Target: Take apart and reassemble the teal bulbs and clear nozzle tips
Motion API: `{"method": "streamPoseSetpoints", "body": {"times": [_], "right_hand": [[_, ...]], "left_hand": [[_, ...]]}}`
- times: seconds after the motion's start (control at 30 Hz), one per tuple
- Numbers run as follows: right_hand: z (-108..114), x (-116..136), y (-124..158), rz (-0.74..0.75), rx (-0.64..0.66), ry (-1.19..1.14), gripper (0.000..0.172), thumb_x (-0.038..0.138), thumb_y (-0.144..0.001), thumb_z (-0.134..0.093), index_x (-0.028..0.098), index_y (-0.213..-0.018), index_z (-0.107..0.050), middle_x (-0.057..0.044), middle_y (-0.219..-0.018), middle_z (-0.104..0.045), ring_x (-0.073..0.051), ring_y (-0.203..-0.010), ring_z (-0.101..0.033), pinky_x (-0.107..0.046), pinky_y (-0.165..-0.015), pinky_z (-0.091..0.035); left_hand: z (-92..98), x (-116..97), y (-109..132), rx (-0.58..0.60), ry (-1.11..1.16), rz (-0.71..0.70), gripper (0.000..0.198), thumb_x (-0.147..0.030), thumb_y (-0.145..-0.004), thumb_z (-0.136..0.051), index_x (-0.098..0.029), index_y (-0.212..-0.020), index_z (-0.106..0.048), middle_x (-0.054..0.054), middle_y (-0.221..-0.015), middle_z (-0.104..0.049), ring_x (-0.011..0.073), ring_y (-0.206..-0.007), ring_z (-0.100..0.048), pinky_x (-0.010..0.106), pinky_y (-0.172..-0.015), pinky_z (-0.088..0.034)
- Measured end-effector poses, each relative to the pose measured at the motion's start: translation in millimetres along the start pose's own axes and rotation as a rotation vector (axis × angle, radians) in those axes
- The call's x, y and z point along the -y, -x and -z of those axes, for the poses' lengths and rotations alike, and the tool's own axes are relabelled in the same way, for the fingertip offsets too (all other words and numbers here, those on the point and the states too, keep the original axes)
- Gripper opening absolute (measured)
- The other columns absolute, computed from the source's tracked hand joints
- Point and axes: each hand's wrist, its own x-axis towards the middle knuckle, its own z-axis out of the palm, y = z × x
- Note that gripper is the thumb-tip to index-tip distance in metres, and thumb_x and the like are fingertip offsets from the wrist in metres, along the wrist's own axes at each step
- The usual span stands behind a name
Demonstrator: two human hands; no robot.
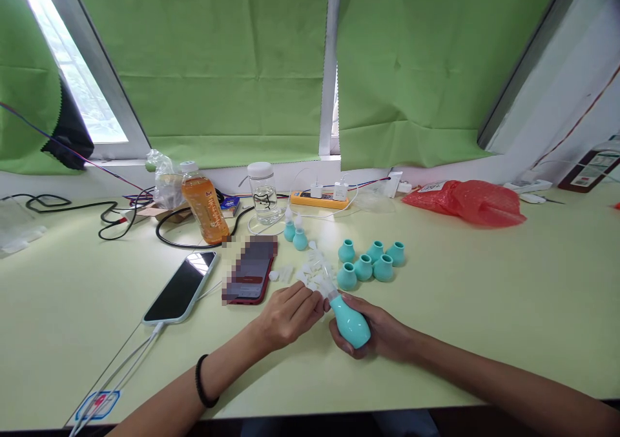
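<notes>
Right hand (375, 332) grips a teal rubber bulb (351, 324) near the front edge of the pale green table (508, 308), fingers wrapped around its body. Left hand (288, 314) pinches the clear nozzle tip (325, 287) at the bulb's neck. Directly behind lies a pile of loose white tips (312, 266), then six open teal bulbs (371, 259) clustered together, and two finished bulbs (295, 233) standing farther back. Left of the hands: two phones (181, 288), one on a white cable. Orange drink bottle (204, 210), glass jar (264, 193) and red plastic bag (467, 201) stand along the rear.
</notes>
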Motion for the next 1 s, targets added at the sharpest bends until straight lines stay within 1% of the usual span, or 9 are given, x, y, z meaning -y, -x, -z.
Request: {"method": "streamPoseSetpoints", "body": {"times": [0.13,0.3,0.47,0.63,0.7,0.77,0.87,1.0], "right_hand": [[0.4,-2.0,-0.3,0.019,-0.002,-0.005,0.03,0.045,-0.083,-0.026,0.017,-0.088,-0.036,-0.001,-0.051,-0.051,-0.007,-0.038,-0.035,-0.017,-0.035,-0.019],[-0.8,-2.8,-0.2,0.038,-0.025,-0.009,0.029,0.043,-0.083,-0.025,0.017,-0.086,-0.037,-0.001,-0.052,-0.051,-0.007,-0.039,-0.036,-0.018,-0.036,-0.02],[-0.4,-2.5,-1.0,0.053,-0.033,-0.014,0.029,0.044,-0.083,-0.026,0.017,-0.087,-0.037,-0.002,-0.051,-0.051,-0.008,-0.041,-0.037,-0.018,-0.036,-0.019],[-1.4,0.8,0.4,0.028,-0.052,-0.027,0.038,0.052,-0.08,-0.028,0.018,-0.095,-0.038,-0.001,-0.052,-0.05,-0.008,-0.043,-0.038,-0.019,-0.038,-0.019],[-2.3,2.4,1.4,0.01,-0.068,-0.033,0.043,0.054,-0.079,-0.029,0.018,-0.099,-0.037,-0.001,-0.053,-0.05,-0.009,-0.045,-0.038,-0.019,-0.04,-0.019],[-2.5,3.0,2.1,0.005,-0.072,-0.035,0.043,0.054,-0.079,-0.029,0.018,-0.1,-0.038,-0.001,-0.053,-0.05,-0.009,-0.045,-0.038,-0.02,-0.04,-0.018],[-1.3,2.4,2.0,0.006,-0.071,-0.051,0.037,0.049,-0.081,-0.029,0.017,-0.095,-0.04,-0.001,-0.052,-0.05,-0.008,-0.044,-0.038,-0.02,-0.041,-0.018],[-0.4,1.9,1.0,-0.014,-0.078,-0.07,0.033,0.046,-0.081,-0.029,0.016,-0.084,-0.042,-0.001,-0.052,-0.05,-0.008,-0.045,-0.037,-0.021,-0.042,-0.017]], "left_hand": [[-0.8,-0.1,-1.2,-0.009,0.002,0.002,0.002,-0.013,-0.075,-0.05,-0.014,-0.076,-0.051,-0.001,-0.057,-0.05,0.0088,-0.052,-0.048,0.022,-0.048,-0.037],[0.0,-0.6,-3.2,-0.026,-0.031,-0.012,0.005,-0.011,-0.072,-0.053,-0.014,-0.074,-0.049,-0.001,-0.056,-0.049,0.0085,-0.051,-0.046,0.022,-0.046,-0.037],[-0.7,-0.9,-2.7,-0.027,-0.033,0.01,0.007,-0.011,-0.071,-0.054,-0.014,-0.074,-0.049,-0.001,-0.056,-0.05,0.0087,-0.051,-0.046,0.021,-0.047,-0.037],[2.7,-3.0,-9.5,-0.038,0.046,0.079,0.015,-0.007,-0.067,-0.056,-0.014,-0.079,-0.049,0.0,-0.058,-0.053,0.0098,-0.054,-0.046,0.022,-0.048,-0.039],[6.0,-4.9,-14.2,-0.052,0.105,0.132,0.021,-0.007,-0.066,-0.056,-0.013,-0.085,-0.049,0.002,-0.062,-0.056,0.0112,-0.057,-0.047,0.023,-0.05,-0.041],[8.9,-6.6,-18.0,-0.048,0.158,0.176,0.029,-0.009,-0.065,-0.057,-0.011,-0.093,-0.049,0.005,-0.068,-0.057,0.0132,-0.062,-0.048,0.026,-0.053,-0.043],[10.1,-7.4,-19.9,-0.026,0.192,0.199,0.037,-0.01,-0.064,-0.058,-0.01,-0.1,-0.047,0.007,-0.074,-0.058,0.0154,-0.067,-0.05,0.029,-0.056,-0.044],[6.2,-5.5,-17.3,-0.029,0.183,0.188,0.032,-0.008,-0.067,-0.058,-0.012,-0.097,-0.049,0.007,-0.073,-0.057,0.0144,-0.067,-0.049,0.028,-0.055,-0.044]]}}
